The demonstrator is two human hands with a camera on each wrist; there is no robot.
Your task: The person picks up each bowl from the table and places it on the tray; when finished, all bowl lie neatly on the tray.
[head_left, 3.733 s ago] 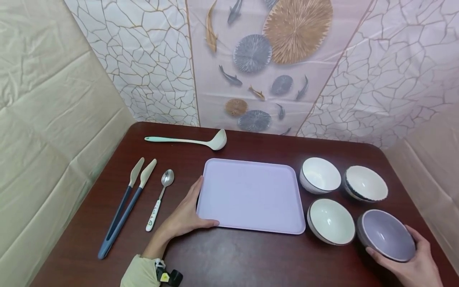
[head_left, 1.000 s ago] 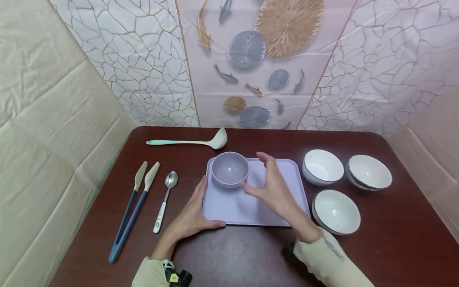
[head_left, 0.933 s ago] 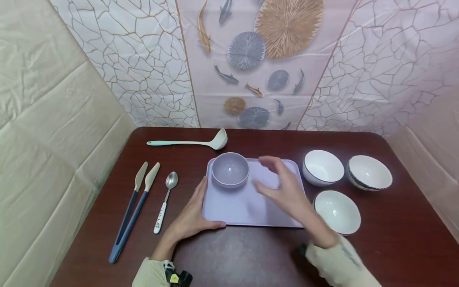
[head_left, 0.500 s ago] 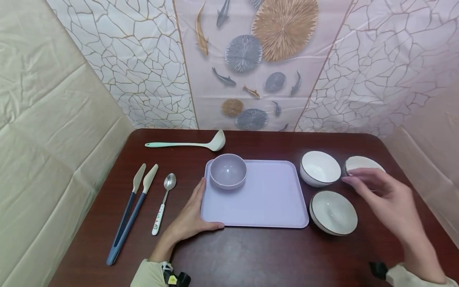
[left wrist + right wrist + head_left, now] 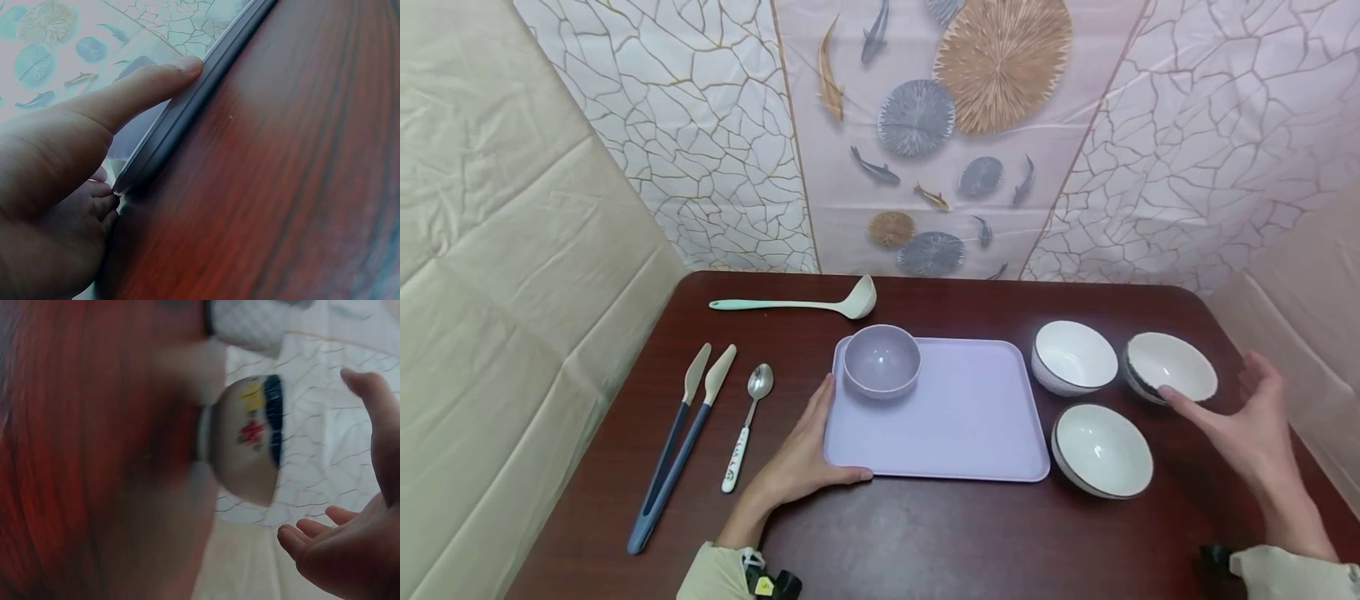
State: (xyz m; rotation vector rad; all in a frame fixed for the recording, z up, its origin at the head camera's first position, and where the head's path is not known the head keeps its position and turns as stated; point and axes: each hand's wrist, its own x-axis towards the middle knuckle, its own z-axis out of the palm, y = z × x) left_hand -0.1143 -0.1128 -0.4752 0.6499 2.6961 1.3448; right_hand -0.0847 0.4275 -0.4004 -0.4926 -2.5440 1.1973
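The flowered bowl (image 5: 1172, 367) stands upright at the far right of the table (image 5: 955, 542). The right thumb overlaps its near rim from above, yet the right wrist view shows the right hand (image 5: 1247, 425) apart from it, thumb and fingers spread wide. That view blurs the tabletop and cuts off a neighbouring bowl.

The left hand (image 5: 797, 446) holds the near left corner of the tray (image 5: 970, 408) between thumb and fingers; some fingertips are hard to make out. The purple bowl (image 5: 882, 361) sits at the tray's far left, with tray surface stretching rightward to the raised rim. Two white bowls (image 5: 1102, 450) stand just beyond the tray's right edge, near the flowered one.

Left of the tray lie a spoon (image 5: 747, 429) and tongs (image 5: 677, 450); a ladle (image 5: 793, 303) lies behind. The dark red-brown wood meets patterned cloth (image 5: 917, 208) at its far edge.
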